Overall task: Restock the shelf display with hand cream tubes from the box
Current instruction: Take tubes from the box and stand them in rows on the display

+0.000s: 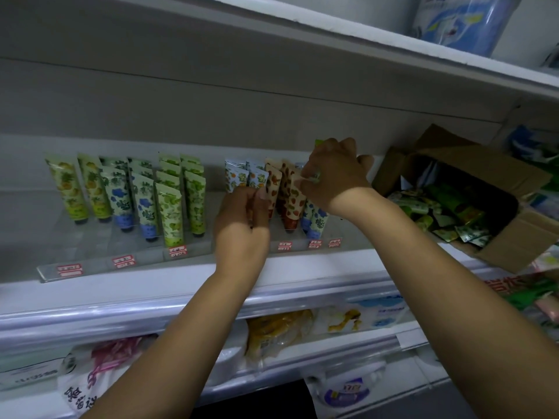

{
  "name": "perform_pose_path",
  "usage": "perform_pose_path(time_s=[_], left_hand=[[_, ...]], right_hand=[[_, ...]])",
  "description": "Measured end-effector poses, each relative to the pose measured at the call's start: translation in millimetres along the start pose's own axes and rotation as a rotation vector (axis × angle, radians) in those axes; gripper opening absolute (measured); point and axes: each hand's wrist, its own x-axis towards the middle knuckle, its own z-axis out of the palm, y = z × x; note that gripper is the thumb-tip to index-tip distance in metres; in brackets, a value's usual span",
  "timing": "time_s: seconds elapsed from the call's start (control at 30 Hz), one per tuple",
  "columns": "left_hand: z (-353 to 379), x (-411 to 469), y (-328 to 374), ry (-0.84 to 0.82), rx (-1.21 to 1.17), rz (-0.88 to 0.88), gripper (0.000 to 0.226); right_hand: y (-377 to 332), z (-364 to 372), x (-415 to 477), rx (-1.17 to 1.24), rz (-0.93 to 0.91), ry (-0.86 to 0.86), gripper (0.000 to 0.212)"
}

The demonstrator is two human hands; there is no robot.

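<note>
Left hand (pixel 242 219) fingers curl against the orange-print tubes (pixel 233 176) in the acrylic display (pixel 198 250); whether they pinch one, I cannot tell. Right hand (pixel 335 173) fingers curl round a green tube (pixel 319 143), their tips touching a strawberry-print tube (pixel 295 198). The cardboard box (pixel 508 249) of tubes sits right of them.

the white shelf (pixel 181 285) carries a clear display rack (pixel 90 252) — beside it, a cardboard box (pixel 502 246).

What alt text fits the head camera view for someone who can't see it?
Two arms reach into a clear shelf display of upright hand cream tubes; the left hand is at the blue-and-orange row, the right hand grips one in the red row. An open cardboard box of tubes sits at right.
</note>
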Motion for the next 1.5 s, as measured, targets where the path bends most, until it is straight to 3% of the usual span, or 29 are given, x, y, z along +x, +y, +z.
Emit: perform_pose_path(time_s=[0.27,0.47,0.57,0.7,0.8,0.9,1.03,1.1,1.27,1.4,1.5], left_hand=[[-0.5,-3.4,9.2,-0.022,0.087,0.103,0.025],[16.0,-9.5,42.2,-0.093,0.009,0.121,0.017],[38.1,-21.4,64.1,-0.186,-0.068,0.166,0.015],[85.1,-47.4,90.1,-0.435,-0.103,0.213,0.019],[112.2,-60.1,92.6,-0.69,0.138,0.25,0.033],[147.2,-65.5,89.7,-0.861,0.384,0.225,0.047],[187.5,-55.4,73.1,-1.003,0.493,0.041,0.052],[199.1,-53.0,66.9,-1.064,0.573,0.029,0.059],[202.8,-54.8,52.4,-0.875,0.487,0.098,0.037],[197.2,-51.5,44.1,-0.558,0.123,-0.15,0.02],[194.4,-51.4,44.3,-0.333,0.003,-0.188,0.016]], right_hand=[[11.4,-12.6,-3.1,0.203,0.011,0.084,0.016],[66.3,-18.4,-14.5,0.498,0.203,0.374,0.021],[107.9,-4.0,-32.8,0.588,0.355,0.314,0.023],[170.9,9.8,-80.5,0.672,0.661,0.25,0.019],[197.0,21.4,-98.8,0.696,0.76,0.199,0.017],[220.0,27.7,-115.6,0.739,0.799,0.203,0.018],[232.6,35.2,-122.8,0.768,0.767,0.205,0.025],[237.3,39.6,-123.3,0.744,0.708,0.202,0.03],[252.4,47.9,-111.4,0.709,0.563,0.141,0.026],[262.8,55.2,-85.2,0.716,0.533,0.084,0.029],[269.4,66.4,-65.7,0.626,0.465,0.037,0.038]])
